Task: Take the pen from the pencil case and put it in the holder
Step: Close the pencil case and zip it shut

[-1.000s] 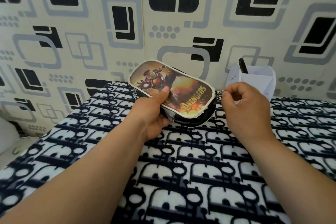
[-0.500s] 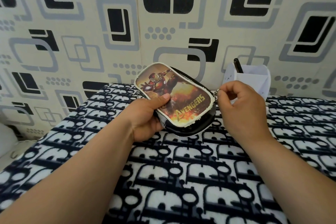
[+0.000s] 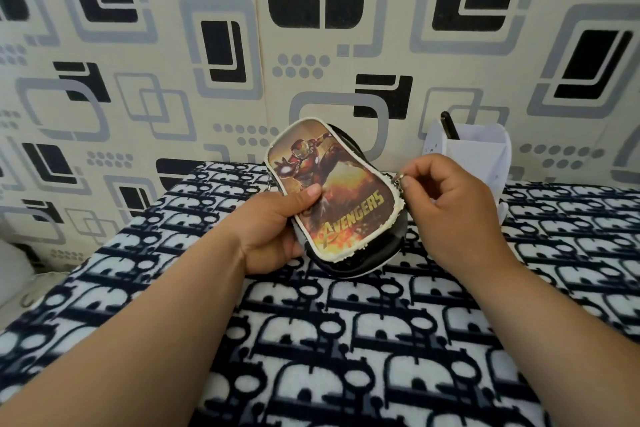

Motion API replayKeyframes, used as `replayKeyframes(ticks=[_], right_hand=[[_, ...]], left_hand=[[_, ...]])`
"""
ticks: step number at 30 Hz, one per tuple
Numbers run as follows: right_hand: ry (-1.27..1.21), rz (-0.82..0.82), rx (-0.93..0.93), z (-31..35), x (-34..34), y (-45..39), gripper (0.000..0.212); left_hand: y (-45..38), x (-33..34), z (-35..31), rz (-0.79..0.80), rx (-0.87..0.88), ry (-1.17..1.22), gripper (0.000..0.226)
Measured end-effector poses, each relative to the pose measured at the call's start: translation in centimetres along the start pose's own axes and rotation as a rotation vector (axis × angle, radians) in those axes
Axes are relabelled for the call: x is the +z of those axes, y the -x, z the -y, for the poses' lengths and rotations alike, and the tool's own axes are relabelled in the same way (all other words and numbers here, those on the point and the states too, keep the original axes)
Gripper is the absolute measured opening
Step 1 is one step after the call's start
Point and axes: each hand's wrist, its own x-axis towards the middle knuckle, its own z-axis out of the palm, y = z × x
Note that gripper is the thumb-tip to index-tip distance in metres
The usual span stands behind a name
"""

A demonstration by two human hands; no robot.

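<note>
Nearest me, the black-and-white patterned blanket (image 3: 346,340) covers the surface, both forearms reaching over it. My left hand (image 3: 273,232) is closed around the pencil case (image 3: 332,198), thumb pressed on its printed lid; compared with a second ago the case has swung more upright, its long axis now running away from me rather than across. My right hand (image 3: 453,208) is pinched shut on the zipper pull (image 3: 398,177) at the case's right edge, as it was before. The case looks zipped, so I cannot see the pen inside. Beyond the right hand, the white holder (image 3: 478,156) stands against the patterned wall (image 3: 207,45), a dark pen (image 3: 450,125) already in it.
</note>
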Motion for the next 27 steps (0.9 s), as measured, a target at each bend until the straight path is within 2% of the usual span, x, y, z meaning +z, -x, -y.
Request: replayKeyframes(ticks=[4, 8, 12, 17, 19, 22, 24, 27], right_hand=[[-0.099, 0.094, 0.027, -0.1, 0.1, 0.0, 0.012], [-0.061, 0.121, -0.009, -0.2, 0.3, 0.2, 0.01], [-0.025, 0.112, -0.035, 0.0, 0.4, 0.2, 0.011], [0.025, 0.162, -0.106, 0.6, 0.6, 0.4, 0.008], [0.064, 0.184, -0.134, 0.8, 0.6, 0.3, 0.009], [0.091, 0.193, -0.139, 0.9, 0.4, 0.2, 0.008], [0.1, 0.193, -0.145, 0.9, 0.4, 0.2, 0.008], [0.112, 0.197, -0.159, 1.1, 0.5, 0.3, 0.009]], left_hand=[[-0.7, 0.7, 0.8, -0.07, 0.058, -0.09, 0.042], [-1.1, 1.0, 1.2, -0.251, 0.175, -0.451, 0.032], [-0.9, 1.3, 1.4, -0.362, 0.282, -0.819, 0.034], [-1.0, 1.5, 1.5, -0.395, 0.303, -0.94, 0.033], [-1.0, 1.8, 1.5, -0.359, 0.231, -0.783, 0.055], [-0.7, 2.2, 1.2, -0.21, 0.122, -0.546, 0.104], [-0.5, 2.1, 1.0, -0.118, 0.118, -0.555, 0.121], [-0.3, 2.1, 0.9, -0.021, 0.126, -0.64, 0.131]])
